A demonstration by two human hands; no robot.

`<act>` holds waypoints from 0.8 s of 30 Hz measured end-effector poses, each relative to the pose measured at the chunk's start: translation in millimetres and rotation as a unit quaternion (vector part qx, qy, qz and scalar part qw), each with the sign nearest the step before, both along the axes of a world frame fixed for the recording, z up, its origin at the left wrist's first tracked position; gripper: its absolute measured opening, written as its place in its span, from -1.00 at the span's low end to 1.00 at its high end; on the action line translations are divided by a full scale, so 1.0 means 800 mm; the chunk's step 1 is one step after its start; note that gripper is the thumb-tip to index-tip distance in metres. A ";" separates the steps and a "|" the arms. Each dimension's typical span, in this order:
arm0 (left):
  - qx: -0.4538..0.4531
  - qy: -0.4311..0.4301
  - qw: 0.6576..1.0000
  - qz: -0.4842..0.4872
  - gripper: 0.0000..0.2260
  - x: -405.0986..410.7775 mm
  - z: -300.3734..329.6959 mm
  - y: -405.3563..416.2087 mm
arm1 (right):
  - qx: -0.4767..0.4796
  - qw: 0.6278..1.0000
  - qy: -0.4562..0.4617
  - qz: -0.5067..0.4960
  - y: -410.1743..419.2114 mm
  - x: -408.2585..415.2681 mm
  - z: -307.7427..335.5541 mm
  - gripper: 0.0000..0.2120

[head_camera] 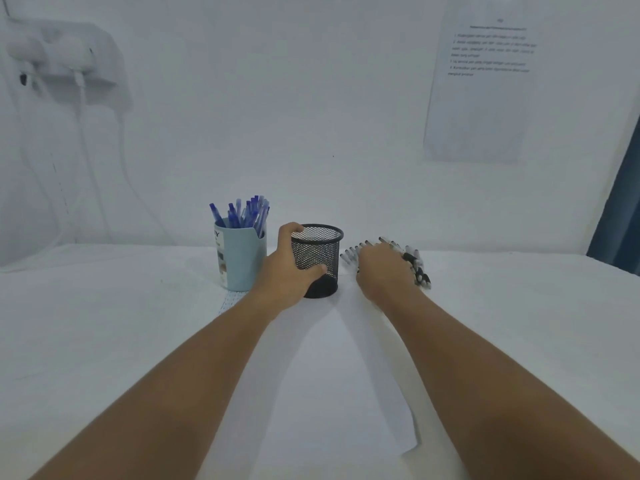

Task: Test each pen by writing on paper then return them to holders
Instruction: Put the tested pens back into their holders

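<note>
My left hand [289,268] grips the black mesh holder [320,251], thumb across its front and fingers round its left side; the holder stands upright and looks empty. To its right, several black-capped pens [417,268] lie in a pile on the table. My right hand [382,271] lies over that pile with the fingers curved down onto the pens; whether it holds any is hidden. A light blue holder [242,258] full of blue pens [247,213] stands left of the mesh one. A white sheet of paper [346,393] lies between my forearms.
The white table [104,323] meets a white wall behind the holders. A printed sheet [481,88] hangs on the wall at the right. A power strip with plugs and cables [69,53] is mounted at the upper left. A dark blue edge [620,216] shows far right.
</note>
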State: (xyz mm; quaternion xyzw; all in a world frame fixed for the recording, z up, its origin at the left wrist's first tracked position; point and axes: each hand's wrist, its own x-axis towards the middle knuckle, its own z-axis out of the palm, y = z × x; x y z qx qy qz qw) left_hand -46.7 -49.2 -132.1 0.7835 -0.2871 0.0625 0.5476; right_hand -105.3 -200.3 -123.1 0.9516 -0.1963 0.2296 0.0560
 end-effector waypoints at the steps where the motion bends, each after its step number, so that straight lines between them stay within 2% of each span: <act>1: 0.002 -0.008 1.000 -0.002 -0.46 0.000 0.001 0.001 | 0.007 1.000 0.001 0.005 0.000 0.002 -0.002 -0.78; 6: 0.015 -0.067 0.998 0.004 -0.49 -0.001 0.004 0.005 | 0.059 0.998 -0.013 0.022 -0.003 0.006 -0.004 -0.84; 8: 0.038 -0.106 0.993 0.034 -0.52 -0.006 0.008 0.005 | 0.085 0.996 -0.011 0.030 -0.005 0.007 -0.002 -0.88; 11: 0.087 -0.182 0.974 0.099 -0.57 -0.019 0.012 0.005 | 0.162 0.986 -0.015 0.037 -0.011 0.007 0.002 -0.80; 16: 0.211 -0.269 0.911 0.229 -0.58 -0.040 0.017 0.003 | 0.294 0.943 -0.150 0.032 -0.036 -0.013 0.024 -0.83; 18: 0.177 -0.334 0.903 0.205 -0.70 -0.047 0.020 -0.004 | 0.335 0.919 -0.209 0.023 -0.050 -0.024 0.034 -0.88; 19: 0.145 -0.354 0.909 0.165 -0.78 -0.052 0.021 -0.010 | 0.349 0.909 -0.227 0.014 -0.057 -0.027 0.039 -0.88; 22: 0.089 -0.288 0.953 0.029 -0.89 -0.069 0.025 -0.051 | 0.389 0.893 -0.226 -0.023 -0.085 -0.035 0.050 -0.86; 24: 0.077 -0.169 0.983 -0.005 -0.81 -0.070 0.026 -0.086 | 0.430 0.882 -0.183 -0.054 -0.102 -0.041 0.052 -0.80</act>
